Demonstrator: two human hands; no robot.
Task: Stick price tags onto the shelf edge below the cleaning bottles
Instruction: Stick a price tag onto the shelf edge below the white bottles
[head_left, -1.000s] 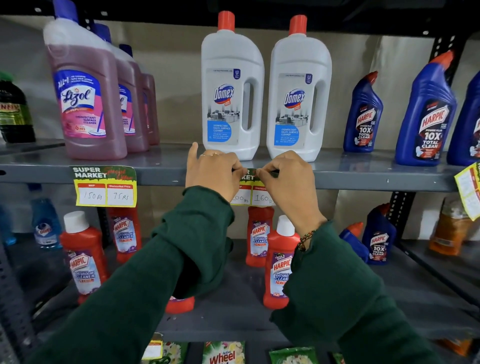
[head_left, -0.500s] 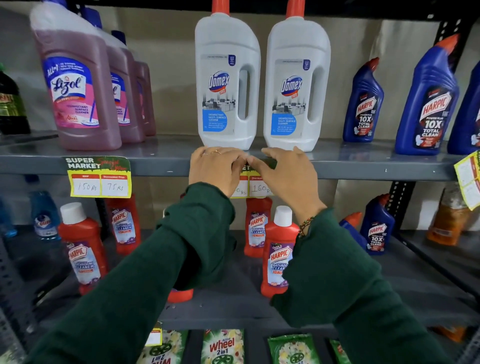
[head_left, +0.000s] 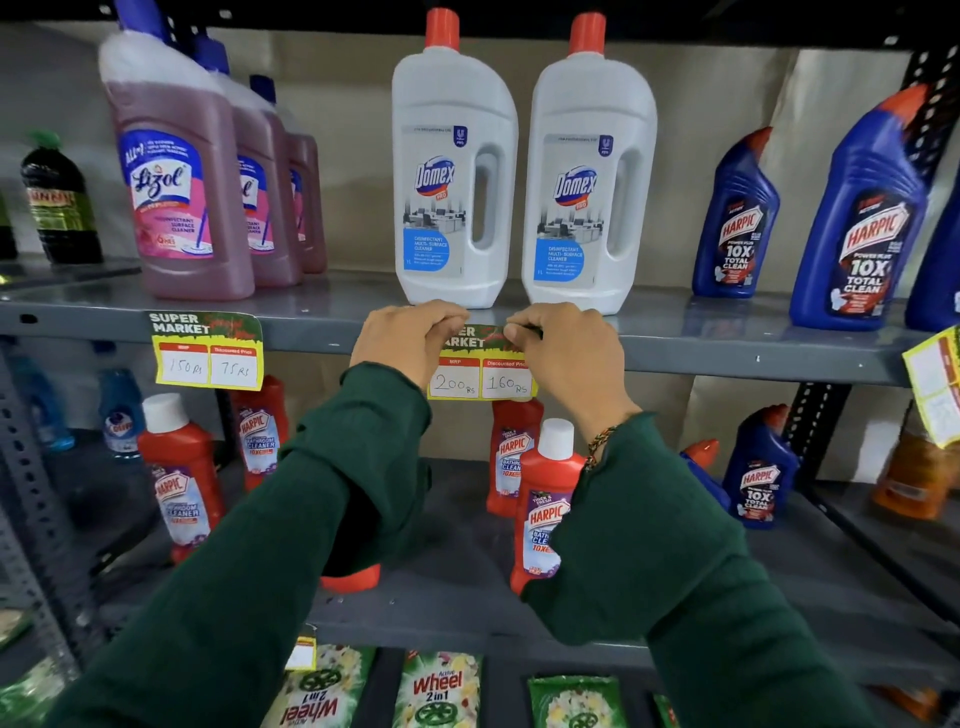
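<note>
A yellow and green price tag reading 200 and 160 hangs on the grey shelf edge, below two white Domex bottles. My left hand presses the tag's top left corner against the edge. My right hand presses its top right corner, fingers curled over the shelf lip. The tag's upper corners are hidden under my fingers. Another tag, reading 150 and 75, is stuck on the edge below the pink Lizol bottles.
Blue Harpic bottles stand at the right of the same shelf, a dark bottle at the far left. A third tag hangs at the right edge. Red Harpic bottles fill the shelf below, detergent packets lower down.
Both hands have spread apart along the tag's top, uncovering its middle and both prices. The view has shifted slightly.
</note>
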